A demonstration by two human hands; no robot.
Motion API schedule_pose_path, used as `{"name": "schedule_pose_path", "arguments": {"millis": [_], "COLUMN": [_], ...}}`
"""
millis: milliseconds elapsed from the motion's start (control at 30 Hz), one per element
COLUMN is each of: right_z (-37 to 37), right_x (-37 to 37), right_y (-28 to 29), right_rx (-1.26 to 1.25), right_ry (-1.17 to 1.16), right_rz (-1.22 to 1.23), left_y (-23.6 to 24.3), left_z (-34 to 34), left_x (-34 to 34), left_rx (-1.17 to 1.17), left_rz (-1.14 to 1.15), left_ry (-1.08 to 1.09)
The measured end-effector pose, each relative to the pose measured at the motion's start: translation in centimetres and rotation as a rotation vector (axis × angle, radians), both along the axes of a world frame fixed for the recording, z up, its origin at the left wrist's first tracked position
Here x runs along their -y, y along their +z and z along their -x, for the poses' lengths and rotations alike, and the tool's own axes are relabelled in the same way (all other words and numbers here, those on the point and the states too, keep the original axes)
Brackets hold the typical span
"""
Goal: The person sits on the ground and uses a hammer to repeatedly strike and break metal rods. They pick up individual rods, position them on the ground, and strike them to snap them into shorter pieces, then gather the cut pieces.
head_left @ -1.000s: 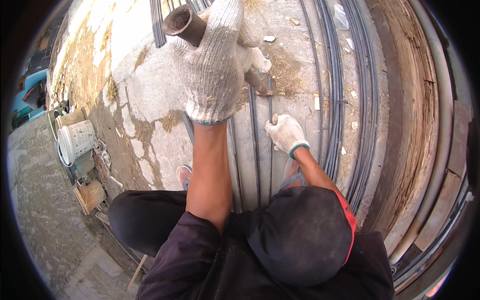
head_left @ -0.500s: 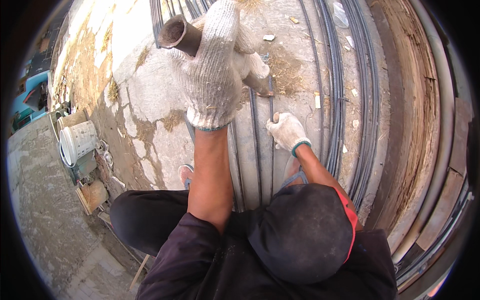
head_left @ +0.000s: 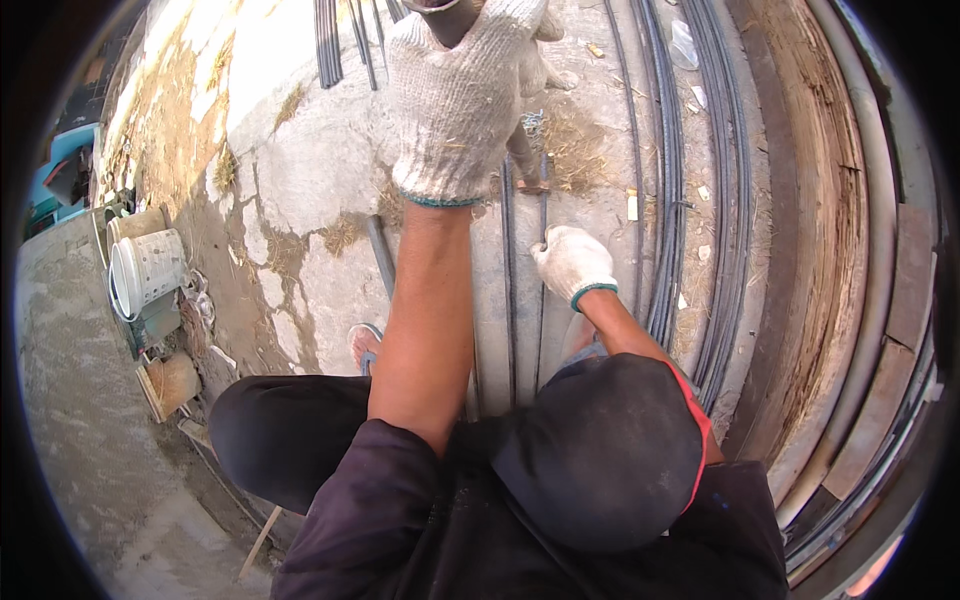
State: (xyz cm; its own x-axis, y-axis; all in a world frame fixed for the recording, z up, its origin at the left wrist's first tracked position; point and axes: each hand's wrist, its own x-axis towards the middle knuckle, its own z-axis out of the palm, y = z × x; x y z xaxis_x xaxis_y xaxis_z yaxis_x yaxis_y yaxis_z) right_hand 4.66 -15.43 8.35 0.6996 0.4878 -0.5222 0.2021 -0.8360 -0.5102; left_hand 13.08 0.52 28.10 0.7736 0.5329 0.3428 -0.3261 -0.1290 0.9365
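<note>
Gloved hands at work over steel rods on a concrete ground, viewed from above the person's bent knees. The left hand, in an off-white knitted glove, is wrapped about a dark metal pipe; the pipe's open end projects beyond the hand near the upper edge of the view, set between the thumb side and the folded fingers. The left fingers are bent inward around the pipe, though the glove's back hides most of them from me. Below this hand a brownish metal shaft emerges and slants down to a rust-coloured piece at a thin rod; I cannot tell whether shaft and pipe are one. The right hand, in a similar glove with a green cuff edge, lies lower, its fingers curled into a loose fist over the thin rod, which enters at the fingertip side and reappears beneath, running toward the person. A parallel dark rod lies just to the left of it, untouched by the right fingers. To the right run a bundle of rods and, farther out, weathered timber; a white bucket lies tipped at far left.
</note>
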Motion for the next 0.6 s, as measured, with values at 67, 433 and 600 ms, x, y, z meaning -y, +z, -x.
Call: {"name": "schedule_pose_path", "arguments": {"millis": [67, 433, 600], "right_z": [0.0, 0.1, 2.4], "right_x": [-0.5, 0.0, 4.8], "right_y": [-0.3, 3.4, 5.2], "right_rx": [0.006, 0.036, 0.385], "right_ry": [0.052, 0.035, -0.198], "right_rz": [0.005, 0.24, 0.184], "left_y": [0.6, 3.2, 5.7], "left_z": [0.1, -0.3, 1.3], "left_x": [-0.9, -5.8, -8.6], "left_rx": [0.012, 0.087, -0.082], "left_rz": [-0.06, 0.152, 0.237], "left_ry": [-0.018, -0.308, -0.461]}}
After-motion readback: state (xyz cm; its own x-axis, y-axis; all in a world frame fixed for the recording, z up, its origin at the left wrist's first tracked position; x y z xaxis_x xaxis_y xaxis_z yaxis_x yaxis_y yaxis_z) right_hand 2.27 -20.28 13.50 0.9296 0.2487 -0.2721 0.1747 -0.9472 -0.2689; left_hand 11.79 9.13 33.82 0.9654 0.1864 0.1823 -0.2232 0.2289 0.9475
